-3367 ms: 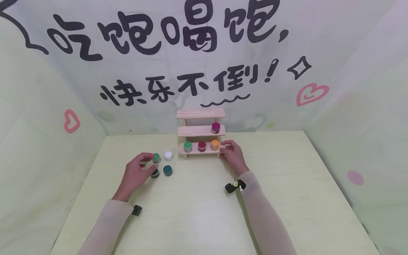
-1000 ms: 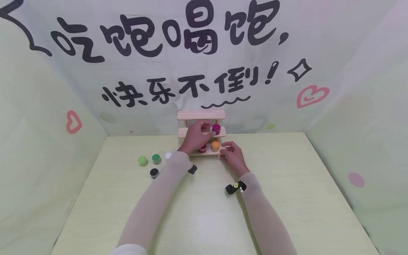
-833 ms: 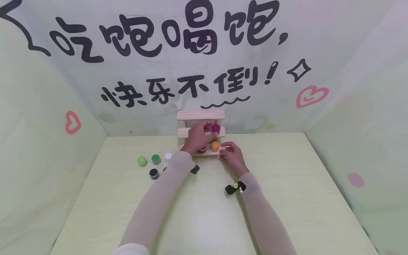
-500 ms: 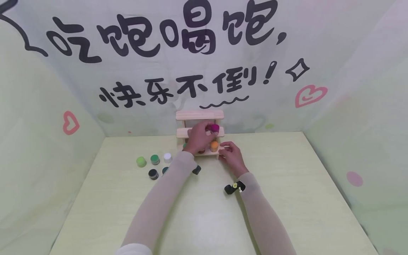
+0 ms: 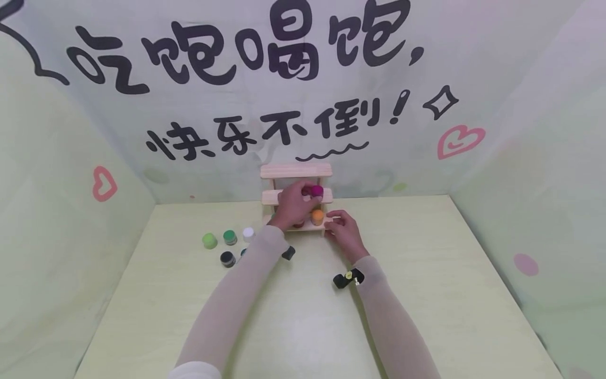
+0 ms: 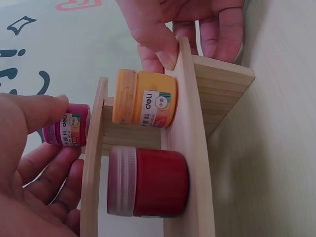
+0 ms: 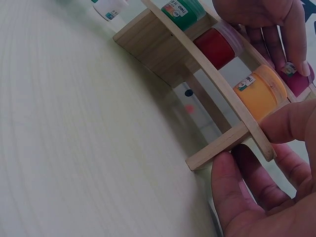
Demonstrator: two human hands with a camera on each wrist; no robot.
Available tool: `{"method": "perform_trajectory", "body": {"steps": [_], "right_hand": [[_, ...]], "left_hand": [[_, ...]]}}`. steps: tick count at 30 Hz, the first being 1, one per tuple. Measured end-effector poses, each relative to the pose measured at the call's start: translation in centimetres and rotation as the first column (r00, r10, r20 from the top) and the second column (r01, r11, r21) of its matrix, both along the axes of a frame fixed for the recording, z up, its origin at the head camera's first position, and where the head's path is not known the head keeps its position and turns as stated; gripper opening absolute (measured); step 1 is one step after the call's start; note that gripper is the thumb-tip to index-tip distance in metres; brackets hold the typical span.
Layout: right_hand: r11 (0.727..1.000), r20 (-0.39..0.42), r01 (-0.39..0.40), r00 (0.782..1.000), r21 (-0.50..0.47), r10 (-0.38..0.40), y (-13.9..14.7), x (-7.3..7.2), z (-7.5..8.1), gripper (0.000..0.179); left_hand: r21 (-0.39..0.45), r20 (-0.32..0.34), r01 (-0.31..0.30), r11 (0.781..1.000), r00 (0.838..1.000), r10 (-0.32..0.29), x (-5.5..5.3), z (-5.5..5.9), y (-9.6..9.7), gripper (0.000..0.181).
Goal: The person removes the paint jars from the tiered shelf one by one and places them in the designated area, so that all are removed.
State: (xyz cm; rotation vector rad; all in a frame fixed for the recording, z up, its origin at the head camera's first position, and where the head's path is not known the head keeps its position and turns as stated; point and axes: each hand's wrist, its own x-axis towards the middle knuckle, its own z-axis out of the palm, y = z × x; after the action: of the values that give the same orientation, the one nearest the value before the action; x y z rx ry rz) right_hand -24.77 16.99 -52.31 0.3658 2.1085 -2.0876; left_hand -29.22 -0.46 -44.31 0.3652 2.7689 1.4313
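A small magenta paint jar (image 5: 316,191) is on the middle tier of a pink-toned wooden step rack (image 5: 296,170). My left hand (image 5: 292,205) pinches it between thumb and fingers, as the left wrist view shows closely. Below, on the lowest tier, stand an orange paint jar (image 6: 148,98), a dark red paint jar (image 6: 160,182) and a green paint jar (image 7: 183,14). My right hand (image 5: 347,236) holds the right end of that lowest tier, thumb against the board and fingers by the leg. In the head view my left hand and wrist cover much of the rack's lower part.
Left of the rack, more jars stand on the pale table (image 5: 293,326): light green (image 5: 210,241), green (image 5: 230,237), white (image 5: 248,235) and black (image 5: 228,259). A dark teal one is mostly behind the left sleeve (image 5: 236,295). Printed cloth (image 5: 213,179) rises behind the rack.
My left hand has gone from the loose jars at left to the rack and taken hold of the magenta jar, lately shifting it slightly left. My right hand stays on the rack's end.
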Motion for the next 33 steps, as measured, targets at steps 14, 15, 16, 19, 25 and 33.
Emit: {"method": "perform_trajectory", "body": {"steps": [14, 15, 16, 19, 25, 33], "right_hand": [[1.0, -0.025, 0.002, 1.0, 0.016, -0.002, -0.2, 0.0, -0.1, 0.029], [1.0, -0.024, 0.003, 1.0, 0.018, -0.003, -0.2, 0.0, -0.2, 0.029], [1.0, -0.023, 0.005, 1.0, 0.019, -0.005, -0.1, 0.0, -0.2, 0.029], [1.0, -0.025, 0.003, 1.0, 0.03, -0.002, -0.1, 0.0, -0.4, 0.029], [0.999, -0.015, 0.0, 1.0, 0.04, 0.001, 0.1, -0.1, -0.3, 0.029], [1.0, -0.019, 0.011, 1.0, 0.021, -0.011, -0.1, -0.2, -0.3, 0.028]], "left_hand": [[0.064, 0.028, -0.003, 0.998, 1.0, 0.002, 0.7, -0.1, -2.3, 0.039], [0.061, 0.03, -0.007, 0.998, 1.0, 0.005, 0.9, -0.1, -2.5, 0.039], [0.059, 0.029, -0.009, 0.998, 1.0, 0.007, 1.0, -0.1, -2.7, 0.038], [0.065, 0.034, -0.013, 0.998, 0.999, 0.011, 1.4, -0.1, -3.1, 0.039], [0.121, 0.014, 0.017, 0.993, 1.0, -0.018, 2.2, -0.3, -4.5, 0.04], [0.16, -0.008, 0.044, 0.986, 0.999, -0.043, 3.9, -0.2, -6.7, 0.038]]}}
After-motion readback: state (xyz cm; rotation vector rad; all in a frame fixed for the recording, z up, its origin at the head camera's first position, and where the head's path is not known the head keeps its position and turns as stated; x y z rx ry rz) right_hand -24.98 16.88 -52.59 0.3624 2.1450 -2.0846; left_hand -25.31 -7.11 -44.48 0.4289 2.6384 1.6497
